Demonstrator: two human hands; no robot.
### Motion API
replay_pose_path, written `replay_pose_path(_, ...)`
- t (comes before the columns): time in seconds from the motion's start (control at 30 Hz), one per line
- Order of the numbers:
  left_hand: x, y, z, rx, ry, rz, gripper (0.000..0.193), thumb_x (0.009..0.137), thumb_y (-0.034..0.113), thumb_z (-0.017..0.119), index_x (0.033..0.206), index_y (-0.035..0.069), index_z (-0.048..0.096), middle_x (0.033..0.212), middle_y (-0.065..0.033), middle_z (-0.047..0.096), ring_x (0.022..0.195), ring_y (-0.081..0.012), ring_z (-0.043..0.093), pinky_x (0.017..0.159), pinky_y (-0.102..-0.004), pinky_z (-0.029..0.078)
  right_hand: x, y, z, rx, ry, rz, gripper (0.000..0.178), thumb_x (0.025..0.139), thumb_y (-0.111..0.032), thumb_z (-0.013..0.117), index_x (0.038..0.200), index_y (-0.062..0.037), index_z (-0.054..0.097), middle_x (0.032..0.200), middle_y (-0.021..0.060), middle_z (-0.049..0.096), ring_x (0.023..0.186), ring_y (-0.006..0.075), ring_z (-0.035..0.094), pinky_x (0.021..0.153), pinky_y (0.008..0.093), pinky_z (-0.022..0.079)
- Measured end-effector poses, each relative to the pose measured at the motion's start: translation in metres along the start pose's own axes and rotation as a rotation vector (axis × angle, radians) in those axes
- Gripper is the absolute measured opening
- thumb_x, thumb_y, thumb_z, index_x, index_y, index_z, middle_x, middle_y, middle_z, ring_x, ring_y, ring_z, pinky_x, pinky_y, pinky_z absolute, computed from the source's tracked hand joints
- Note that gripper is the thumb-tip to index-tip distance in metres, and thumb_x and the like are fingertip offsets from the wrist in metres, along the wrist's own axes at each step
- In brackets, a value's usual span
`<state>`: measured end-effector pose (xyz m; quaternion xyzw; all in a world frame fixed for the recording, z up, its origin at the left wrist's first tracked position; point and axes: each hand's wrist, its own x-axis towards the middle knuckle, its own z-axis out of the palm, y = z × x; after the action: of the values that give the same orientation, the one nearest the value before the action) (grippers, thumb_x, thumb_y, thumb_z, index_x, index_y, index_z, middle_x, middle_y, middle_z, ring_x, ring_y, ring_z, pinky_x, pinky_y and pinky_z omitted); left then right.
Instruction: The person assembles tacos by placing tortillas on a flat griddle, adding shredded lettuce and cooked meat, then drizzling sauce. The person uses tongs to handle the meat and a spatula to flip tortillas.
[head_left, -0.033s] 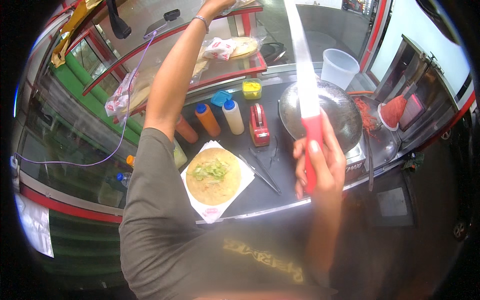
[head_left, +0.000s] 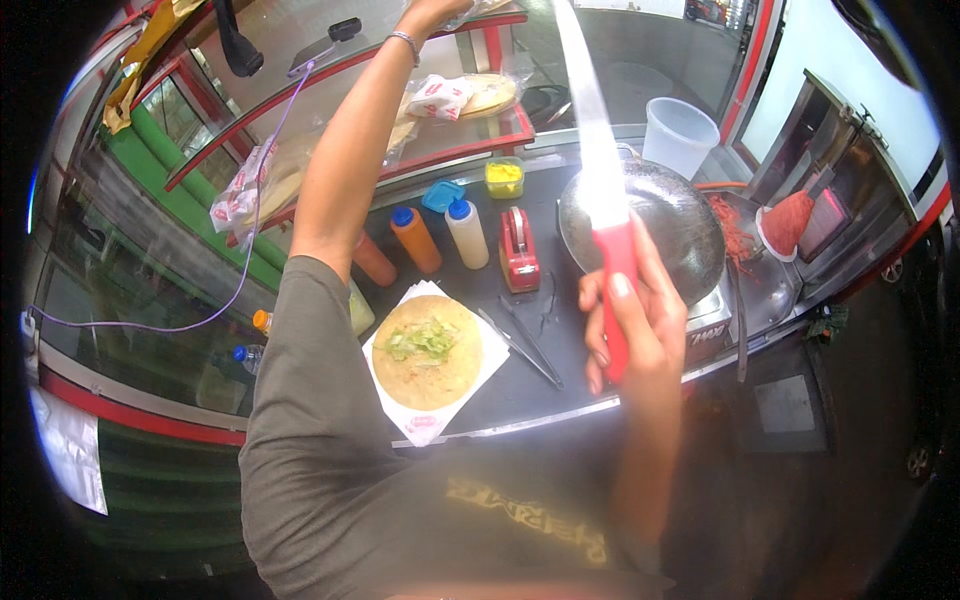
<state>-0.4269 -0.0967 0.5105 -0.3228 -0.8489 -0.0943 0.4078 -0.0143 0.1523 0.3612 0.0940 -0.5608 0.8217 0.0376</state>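
Right hand (head_left: 645, 320) and red-handled knife (head_left: 603, 185) have shifted slightly left; nothing else clearly moved. Fingers curled round the handle, thumb along it. Blade points up and away, so no cutting at this instant, I'd judge. Tip cut off at top edge, lower blade washed out by glare. Flatbread (head_left: 428, 386) lies open on white paper (head_left: 493, 352), greens (head_left: 420, 342) on top, left of tongs (head_left: 541, 368). Sleeve (head_left: 310, 380) partly hides a pale container (head_left: 359, 310). Beyond: 2 squeeze bottles (head_left: 466, 235), pan (head_left: 675, 230). Left hand (head_left: 430, 13) farthest, by upper shelf (head_left: 490, 22), cut off; can't tell its fingers.
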Motion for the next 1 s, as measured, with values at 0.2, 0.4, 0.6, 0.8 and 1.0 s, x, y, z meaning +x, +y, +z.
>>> replay_pose_path(0.2, -0.002, 0.003, 0.001, 0.010, 0.039, -0.022, 0.033, 0.106, 0.035, 0.065, 0.122, 0.010, 0.078, 0.111, -0.0093, 0.078, 0.100, -0.0210, 0.071, 0.089, -0.0359, 0.058, 0.014, 0.001, 0.016, 0.042, -0.084, 0.074, 0.069, 0.116, -0.011, 0.049, 0.176, -0.0056, 0.017, 0.107, 0.0102, 0.059, 0.055, 0.0047, 0.047, 0.040, 0.0232, 0.045)
replay_pose_path(0.4, -0.002, 0.004, -0.001, 0.012, 0.062, -0.026, 0.032, 0.106, 0.035, 0.065, 0.122, 0.010, 0.078, 0.110, -0.0092, 0.078, 0.100, -0.0209, 0.071, 0.089, -0.0359, 0.058, 0.014, 0.001, 0.022, 0.089, -0.093, 0.072, 0.069, 0.116, -0.010, 0.048, 0.176, -0.0061, 0.016, 0.108, 0.0082, 0.058, 0.056, 0.0048, 0.047, 0.040, 0.0238, 0.046)
replay_pose_path(0.6, -0.005, 0.003, -0.001, 0.012, 0.075, -0.033, 0.032, 0.105, 0.034, 0.065, 0.121, 0.010, 0.078, 0.110, -0.0092, 0.078, 0.100, -0.0209, 0.071, 0.089, -0.0360, 0.058, 0.034, -0.007, 0.026, 0.119, -0.129, 0.049, 0.070, 0.116, -0.011, 0.048, 0.176, -0.0056, 0.014, 0.107, 0.0067, 0.057, 0.058, 0.0057, 0.049, 0.041, 0.0246, 0.046)
replay_pose_path(0.8, -0.002, -0.001, -0.002, 0.010, 0.086, -0.027, 0.032, 0.105, 0.034, 0.066, 0.121, 0.010, 0.078, 0.110, -0.0091, 0.078, 0.099, -0.0208, 0.071, 0.089, -0.0360, 0.058, 0.046, -0.012, 0.032, 0.164, -0.169, 0.046, 0.066, 0.115, -0.012, 0.048, 0.175, -0.0040, 0.020, 0.106, 0.0067, 0.056, 0.059, 0.0078, 0.052, 0.041, 0.0251, 0.047)
replay_pose_path(1.0, 0.002, -0.005, 0.002, 0.025, 0.108, -0.019, 0.031, 0.105, 0.034, 0.066, 0.121, 0.010, 0.079, 0.110, -0.0090, 0.078, 0.099, -0.0208, 0.071, 0.089, -0.0361, 0.058, 0.117, -0.016, 0.056, 0.165, -0.179, -0.059, 0.032, 0.113, -0.015, 0.053, 0.140, 0.0003, 0.051, 0.106, 0.0060, 0.058, 0.060, 0.0090, 0.051, 0.039, 0.0264, 0.044)
